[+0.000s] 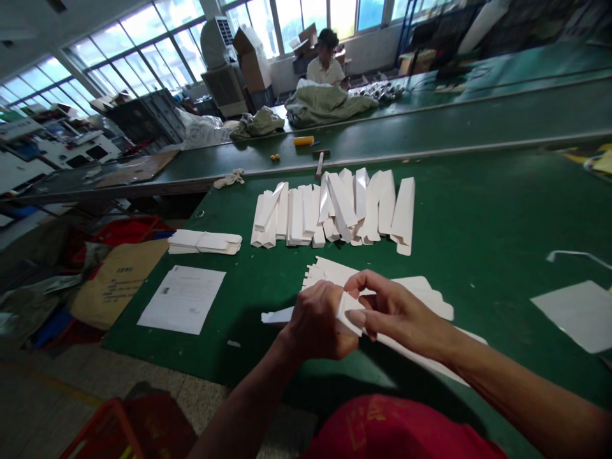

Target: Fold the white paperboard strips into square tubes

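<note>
Centrally, head view: left hand [318,322] closed around a white card blank [348,317], right hand [396,312] pinching its end flap, seemingly to keep the crease. It is held just above flat blanks [425,294] on the green surface [478,217]. Folded pieces [335,210] are ranked beyond, within reach.

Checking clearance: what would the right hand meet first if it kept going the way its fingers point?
Likely the left hand, pinching the same card as the right hand, close beside it; depth unclear.
</note>
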`<action>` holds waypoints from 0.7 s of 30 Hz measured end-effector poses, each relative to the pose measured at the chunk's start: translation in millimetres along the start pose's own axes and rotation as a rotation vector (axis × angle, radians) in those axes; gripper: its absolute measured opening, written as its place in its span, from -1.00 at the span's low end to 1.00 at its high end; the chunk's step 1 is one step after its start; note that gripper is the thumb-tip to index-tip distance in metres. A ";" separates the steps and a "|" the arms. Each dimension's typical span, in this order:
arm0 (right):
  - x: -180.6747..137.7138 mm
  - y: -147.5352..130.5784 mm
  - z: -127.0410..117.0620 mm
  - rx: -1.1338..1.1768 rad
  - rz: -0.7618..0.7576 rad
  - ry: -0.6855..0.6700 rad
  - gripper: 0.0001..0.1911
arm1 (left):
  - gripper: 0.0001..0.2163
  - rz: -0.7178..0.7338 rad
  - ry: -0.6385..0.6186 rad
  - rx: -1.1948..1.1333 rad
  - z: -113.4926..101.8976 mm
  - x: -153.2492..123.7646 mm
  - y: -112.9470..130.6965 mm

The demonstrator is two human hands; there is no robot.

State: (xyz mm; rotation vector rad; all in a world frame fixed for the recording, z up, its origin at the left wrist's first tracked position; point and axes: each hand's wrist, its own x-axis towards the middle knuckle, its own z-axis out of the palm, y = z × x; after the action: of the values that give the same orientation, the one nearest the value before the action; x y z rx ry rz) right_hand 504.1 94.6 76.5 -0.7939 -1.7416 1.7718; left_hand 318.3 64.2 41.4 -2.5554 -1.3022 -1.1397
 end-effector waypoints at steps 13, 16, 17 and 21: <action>3.5 86.1 -39.5 -0.908 0.085 0.285 -0.60 | -0.82 -0.312 -0.389 0.485 -5.0 -6.7 -44.2; 3.3 146.8 -53.0 -1.051 0.209 0.315 -0.32 | -0.54 -0.464 -0.351 0.597 -5.5 -14.0 -74.7; 1.4 163.2 -53.5 -1.080 0.232 0.319 -0.20 | -0.40 -0.522 -0.331 0.634 -4.5 -16.6 -81.4; -7.9 200.9 -49.5 -1.165 0.238 0.319 -0.14 | -0.23 -0.770 -0.282 0.444 8.3 -26.8 -83.1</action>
State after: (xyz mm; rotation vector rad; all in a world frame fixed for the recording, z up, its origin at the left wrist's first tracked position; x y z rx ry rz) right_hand 552.0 116.7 -123.7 -1.6581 -2.4312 0.5054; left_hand 253.5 102.5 -3.6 -1.9609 -2.3969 -0.4286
